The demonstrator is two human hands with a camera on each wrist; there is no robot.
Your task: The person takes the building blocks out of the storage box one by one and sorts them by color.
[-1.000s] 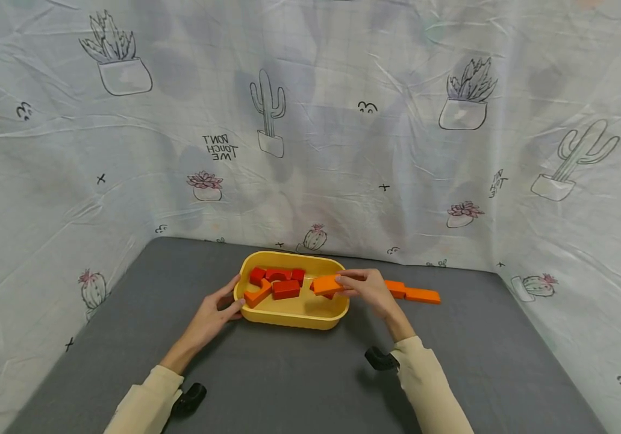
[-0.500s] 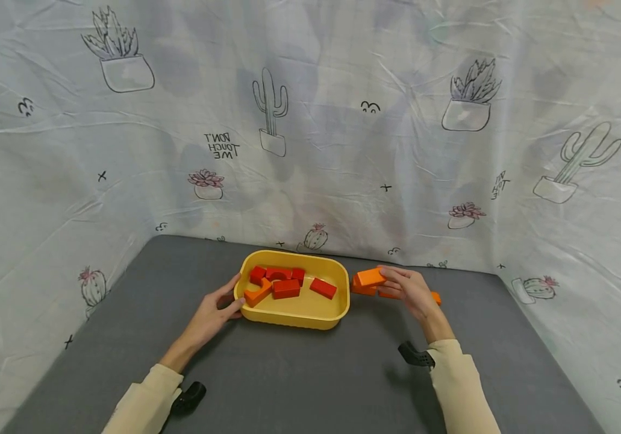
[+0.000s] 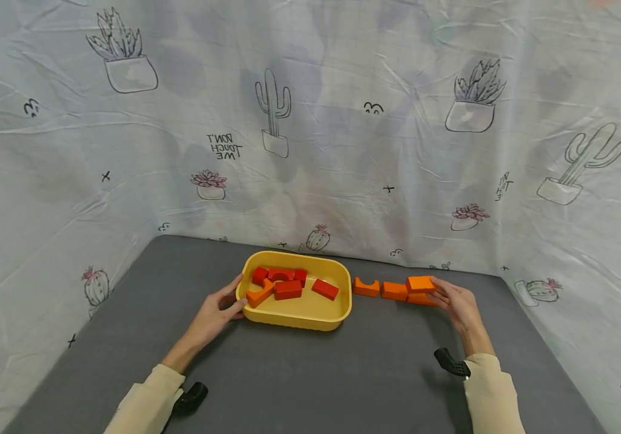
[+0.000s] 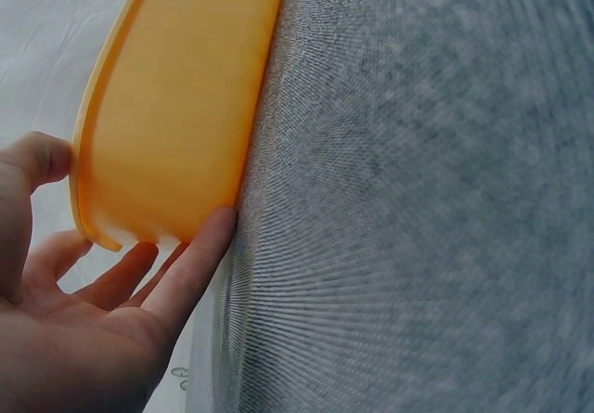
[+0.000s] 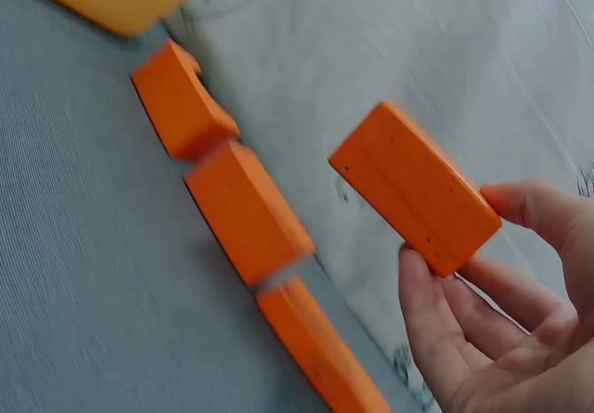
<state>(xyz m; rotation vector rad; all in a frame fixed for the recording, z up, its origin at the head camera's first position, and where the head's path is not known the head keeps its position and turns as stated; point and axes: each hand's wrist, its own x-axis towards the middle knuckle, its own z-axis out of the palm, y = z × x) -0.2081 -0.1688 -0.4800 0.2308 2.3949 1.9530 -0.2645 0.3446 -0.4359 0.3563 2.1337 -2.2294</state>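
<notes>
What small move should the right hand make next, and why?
Probably lower the held orange block onto the table just past the right end of the row of three orange blocks: the right hand holds it raised near that end, and those blocks lie roughly end to end.

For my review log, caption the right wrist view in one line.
Right hand pinching an orange block, with three more orange blocks lined up on the table.

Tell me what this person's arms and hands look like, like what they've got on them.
Long, plain cream sleeves reach about to both wrists. A small, curved black device shows near each wrist. The left hand and right hand are bare, with no gloves or rings visible on the fingers.
</notes>
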